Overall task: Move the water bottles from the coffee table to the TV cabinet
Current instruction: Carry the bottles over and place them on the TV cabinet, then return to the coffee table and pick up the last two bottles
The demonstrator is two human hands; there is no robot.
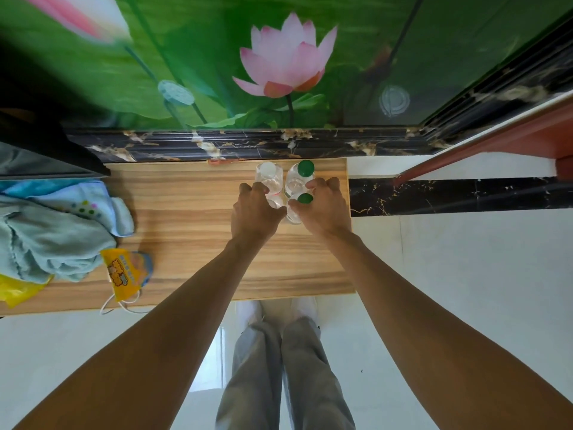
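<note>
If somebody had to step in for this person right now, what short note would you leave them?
Left hand: fingers curled round a clear plastic water bottle hidden under it, cap colour not visible.
Right hand: gripping the near green-capped clear bottle.
Behind them stand a white-capped clear bottle and a far green-capped clear bottle, all clustered near the right end of the wood-grain cabinet top.
Done: at least four bottles are on this wooden top.
Left: I cannot tell whether more bottles wait elsewhere; check the coffee table, which is out of view.

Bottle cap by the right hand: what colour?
Green cap, clearest in the head view.
</note>
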